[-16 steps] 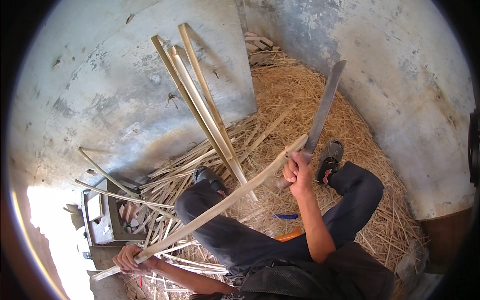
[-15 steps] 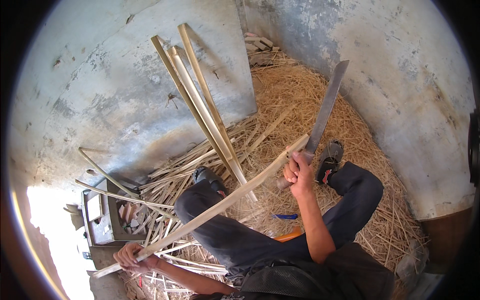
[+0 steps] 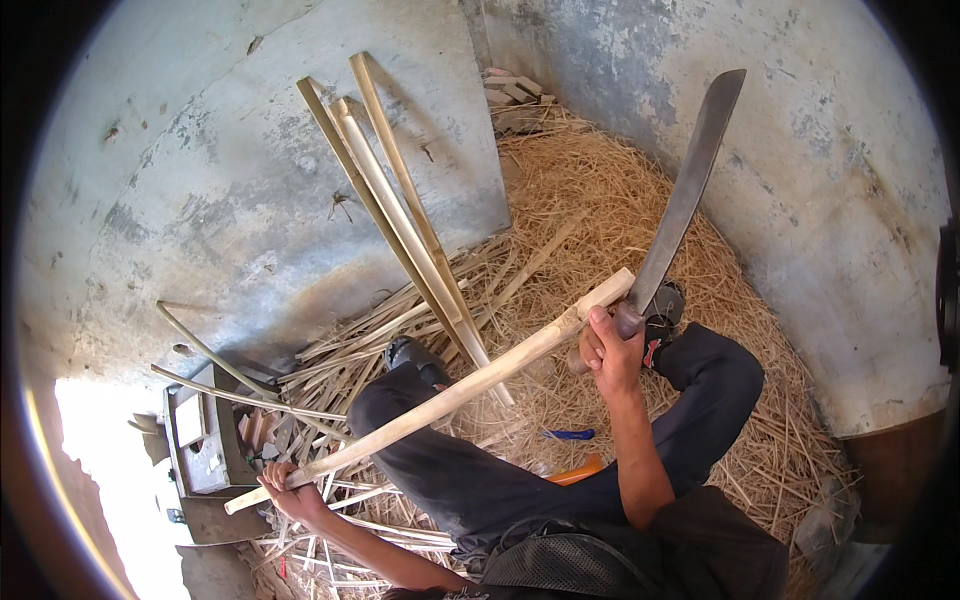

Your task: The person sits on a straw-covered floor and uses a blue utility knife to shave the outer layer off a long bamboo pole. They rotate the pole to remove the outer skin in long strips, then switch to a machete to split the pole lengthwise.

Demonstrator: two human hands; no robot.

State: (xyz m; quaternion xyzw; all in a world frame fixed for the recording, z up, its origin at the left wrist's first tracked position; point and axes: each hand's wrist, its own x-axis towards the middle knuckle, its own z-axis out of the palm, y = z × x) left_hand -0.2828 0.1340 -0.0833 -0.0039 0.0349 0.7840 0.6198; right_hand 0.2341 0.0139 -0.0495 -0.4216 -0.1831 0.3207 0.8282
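A long split bamboo strip (image 3: 455, 395) slants across my lap from lower left to upper right. Near its lower end, my left hand (image 3: 290, 490) grips it with closed fingers. My right hand (image 3: 612, 355) is wrapped round the handle of a machete (image 3: 690, 190), whose dark, broad blade points up and away to the right. The strip's far end lies against the blade's base beside my right hand; whether those fingers also touch the strip, I cannot tell.
Several split bamboo lengths (image 3: 395, 220) lean on the grey wall (image 3: 200, 200). Straw-like shavings (image 3: 590, 180) and cut strips cover the floor. Between my legs lie a blue-handled tool (image 3: 570, 434) and an orange object (image 3: 577, 471). A worn box (image 3: 205, 440) stands at the left.
The machete has swung up and to the right, its blade showing broader. My left hand and the strip's lower end have shifted up and rightward; the strip appears turned to a paler face.
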